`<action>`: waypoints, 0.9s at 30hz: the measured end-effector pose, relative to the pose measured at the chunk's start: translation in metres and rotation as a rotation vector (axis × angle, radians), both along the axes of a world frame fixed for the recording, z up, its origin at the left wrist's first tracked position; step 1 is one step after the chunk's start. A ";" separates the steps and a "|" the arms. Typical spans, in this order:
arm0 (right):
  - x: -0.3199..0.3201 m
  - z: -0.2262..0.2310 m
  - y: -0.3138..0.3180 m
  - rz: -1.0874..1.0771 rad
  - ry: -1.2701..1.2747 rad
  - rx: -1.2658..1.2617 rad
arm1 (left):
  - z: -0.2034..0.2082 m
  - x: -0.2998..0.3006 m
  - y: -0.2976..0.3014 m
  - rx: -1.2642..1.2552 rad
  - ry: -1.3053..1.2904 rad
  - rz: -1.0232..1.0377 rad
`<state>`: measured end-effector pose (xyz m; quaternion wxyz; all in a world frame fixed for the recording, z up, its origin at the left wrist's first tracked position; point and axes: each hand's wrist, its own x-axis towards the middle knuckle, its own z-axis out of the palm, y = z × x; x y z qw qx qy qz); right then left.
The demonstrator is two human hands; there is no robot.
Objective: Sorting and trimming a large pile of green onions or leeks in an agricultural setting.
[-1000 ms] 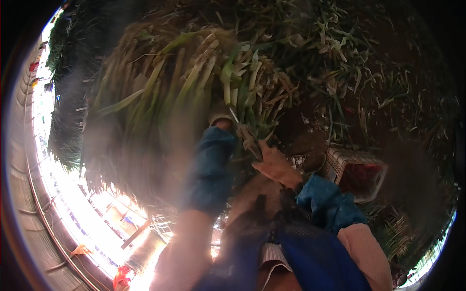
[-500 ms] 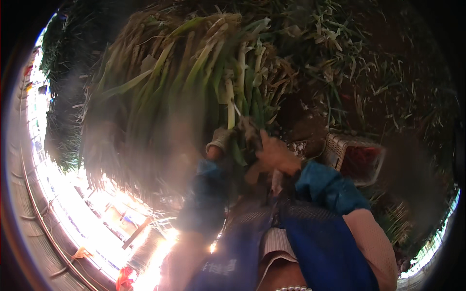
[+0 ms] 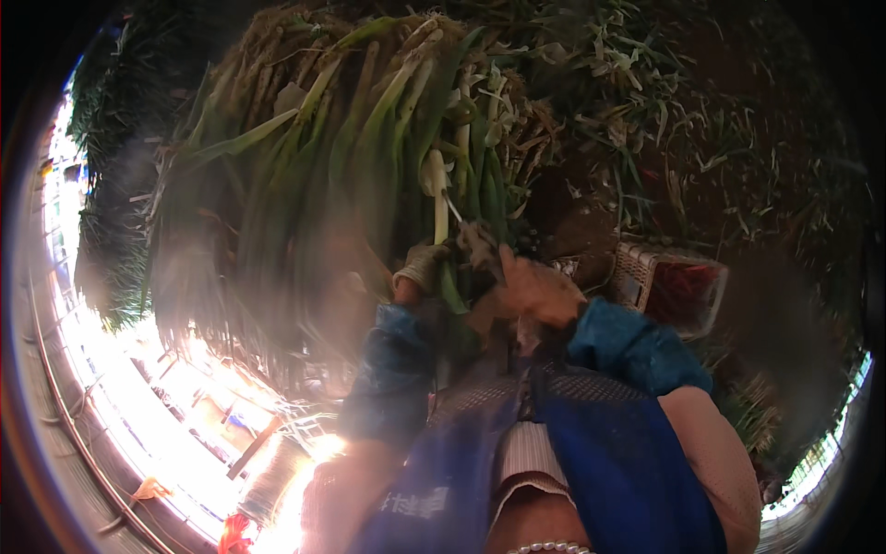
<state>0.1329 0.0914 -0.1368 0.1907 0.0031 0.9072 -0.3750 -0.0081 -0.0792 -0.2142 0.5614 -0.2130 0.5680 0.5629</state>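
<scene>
My left hand (image 3: 423,270), in a dirty tan glove, is closed around the lower end of a pale green onion stalk (image 3: 440,198). Its green leaves (image 3: 451,288) hang below the fist. Close on the right, my right hand (image 3: 544,294) has its fingers curled around something brown and wrapped-looking (image 3: 478,247). From that a thin pale rod (image 3: 454,210) points up toward the stalk; whether it is a blade or a nozzle I cannot tell. Just beyond and left of both hands lies a large heap of green onions (image 3: 341,120), roots away from me.
A white woven plastic basket (image 3: 632,277) with red stuff inside stands right of my right hand. Stripped leaves (image 3: 637,102) litter the dark soil at the far right. More greens (image 3: 115,185) are piled at the far left, beside a brightly lit edge.
The view has shifted slightly. Both hands keep nearly the same place, and the upper end of the held stalk now shows looser, peeled-back skin beside it.
</scene>
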 end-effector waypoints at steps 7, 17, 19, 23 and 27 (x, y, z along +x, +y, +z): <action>-0.069 -0.060 0.011 -0.369 -0.098 0.041 | -0.014 -0.001 -0.009 0.013 0.293 -0.245; -0.039 0.004 0.039 -0.242 -0.351 -0.174 | 0.017 -0.009 0.031 0.048 0.015 0.024; -0.044 -0.026 0.044 -0.261 -0.354 -0.187 | 0.017 -0.011 0.041 0.009 0.006 0.052; -0.054 -0.043 0.052 -0.354 -0.258 -0.048 | 0.005 -0.027 0.051 -0.032 0.099 -0.042; -0.059 0.028 0.069 -0.270 -0.484 -0.244 | 0.007 -0.055 0.072 -0.001 0.158 -0.080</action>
